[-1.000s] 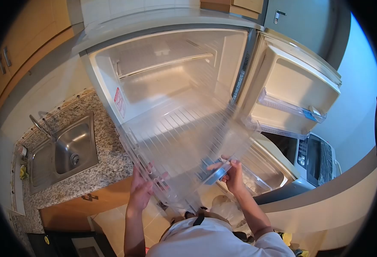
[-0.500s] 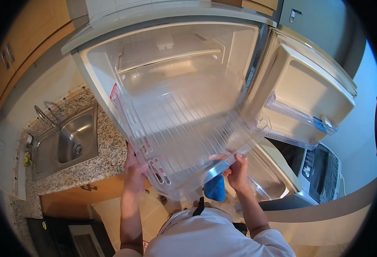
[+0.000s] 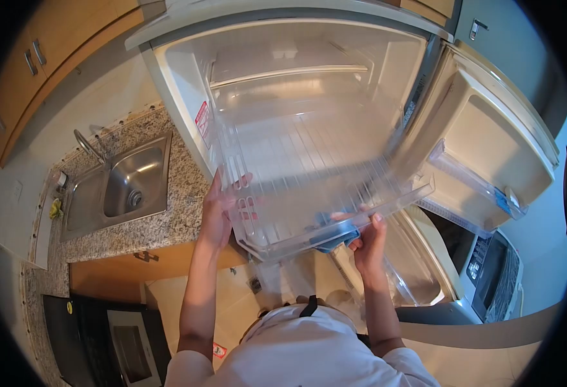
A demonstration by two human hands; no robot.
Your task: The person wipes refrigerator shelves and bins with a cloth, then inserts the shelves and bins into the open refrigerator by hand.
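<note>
A clear ribbed plastic shelf tray (image 3: 309,151) hangs level in front of the open refrigerator compartment (image 3: 283,48), its far part inside the opening. My left hand (image 3: 222,205) supports its left side, with fingers showing through the slotted wall. Near the front right corner, my right hand (image 3: 368,237) grips the tray's front edge together with a blue cloth (image 3: 336,235), which is bunched beneath the rim. Some fingers of my right hand show through the plastic.
The upper door (image 3: 502,135) stands open on the right, above the open lower door (image 3: 415,258). A granite counter (image 3: 190,161) with a steel sink (image 3: 135,187) is at the left. A washing machine (image 3: 493,277) stands at the lower right, a black oven (image 3: 103,342) at the lower left.
The tray has moved up and forward toward the refrigerator, with both hands still on it. The blue cloth, which hung below the front edge, is now bunched up against it.
</note>
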